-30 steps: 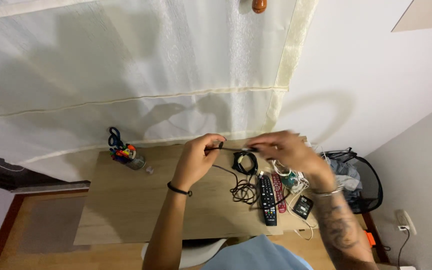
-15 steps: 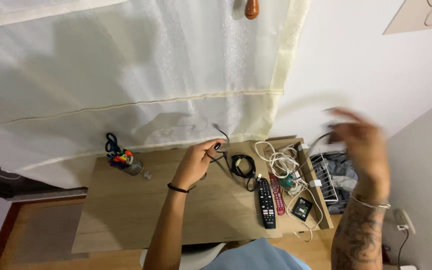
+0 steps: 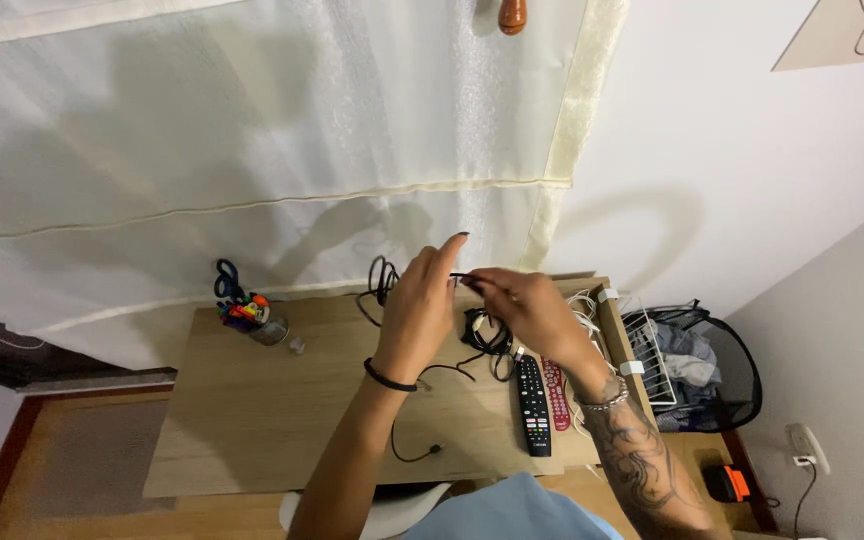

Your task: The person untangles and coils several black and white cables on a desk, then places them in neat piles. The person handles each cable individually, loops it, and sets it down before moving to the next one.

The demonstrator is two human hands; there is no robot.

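Above the wooden desk (image 3: 252, 420), the left hand (image 3: 424, 305) and right hand (image 3: 527, 308) meet; both sets of fingertips pinch a thin black cable (image 3: 464, 277), which loops behind the left hand and trails down onto the desk.

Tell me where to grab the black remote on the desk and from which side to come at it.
Grip the black remote across its narrow width, near the middle of its long body, coming straight down from above. It lies flat on the desk, lengthwise toward the person. A red remote lies close on its right, so one finger has little room there; the left edge looks freer.
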